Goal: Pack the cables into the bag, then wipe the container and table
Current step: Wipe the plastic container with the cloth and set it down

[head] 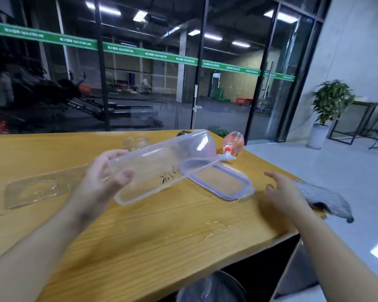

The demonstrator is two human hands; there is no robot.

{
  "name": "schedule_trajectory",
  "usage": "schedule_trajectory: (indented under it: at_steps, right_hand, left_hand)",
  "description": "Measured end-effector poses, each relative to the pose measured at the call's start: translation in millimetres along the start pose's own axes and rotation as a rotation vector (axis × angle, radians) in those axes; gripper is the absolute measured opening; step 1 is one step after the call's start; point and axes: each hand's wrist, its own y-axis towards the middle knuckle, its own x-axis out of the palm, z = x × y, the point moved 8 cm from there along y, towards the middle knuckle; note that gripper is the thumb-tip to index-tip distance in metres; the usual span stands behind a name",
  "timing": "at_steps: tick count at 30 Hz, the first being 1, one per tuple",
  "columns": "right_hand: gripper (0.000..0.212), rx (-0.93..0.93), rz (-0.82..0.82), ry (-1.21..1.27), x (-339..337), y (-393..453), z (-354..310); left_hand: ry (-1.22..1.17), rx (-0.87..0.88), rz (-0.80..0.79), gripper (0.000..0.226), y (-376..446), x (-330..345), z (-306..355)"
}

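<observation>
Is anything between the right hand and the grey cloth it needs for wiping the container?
Nothing visible. The right hand is open, just left of the grey cloth at the table's right edge. The left hand holds the container tilted above the table, well clear.

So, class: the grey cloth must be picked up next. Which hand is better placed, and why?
Right. The right hand is open and empty beside the grey cloth at the table edge; the left hand holds the clear container.

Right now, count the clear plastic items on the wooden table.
4: the clear plastic container in the left hand, its blue-rimmed lid lying flat beneath, a moulded tray at left, and a ribbed piece behind. Others may be hidden.
</observation>
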Motion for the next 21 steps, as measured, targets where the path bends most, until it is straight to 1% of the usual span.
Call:
schedule_trajectory:
  at_steps: [1,3,6,9,12,14,16,19,20,21]
  right_hand:
    - [0.047,0.011,0.014,-0.038,-2,0,13]
    - [0.043,0.045,0.029,-0.107,-6,-1,33]
    - [0.039,0.102,0.084,-0.228,-14,-2,57]
    - [0.042,0.197,0.133,-0.307,-26,-3,73]
    - [0.045,0.315,0.136,-0.38,-35,-2,85]
    - [0.048,0.365,0.094,-0.379,-33,-1,95]
    - [0.045,0.427,0.045,-0.411,-33,-1,100]
    - [0.042,0.591,0.02,-0.441,-44,-4,104]
    - [0.038,0.606,0.022,-0.424,-47,-5,101]
    - [0.034,0.588,0.074,-0.378,-49,-3,100]
  left_hand:
    - [0.063,0.057,0.007,0.076,-1,1,1]
    - [0.13,0.055,0.02,0.067,0,3,-5]
    - [0.218,0.071,0.052,0.069,0,9,-6]
    - [0.274,0.091,0.039,0.067,0,14,-4]
    - [0.278,0.116,0.046,0.075,-2,16,-2]
    - [0.287,0.116,0.045,0.07,-2,17,-3]
    - [0.279,0.111,0.045,0.065,-2,19,-4]
    - [0.269,0.107,0.054,0.07,-1,18,-5]
    - [0.267,0.108,0.056,0.073,-1,18,-4]
    - [0.263,0.108,0.059,0.075,-1,17,-3]
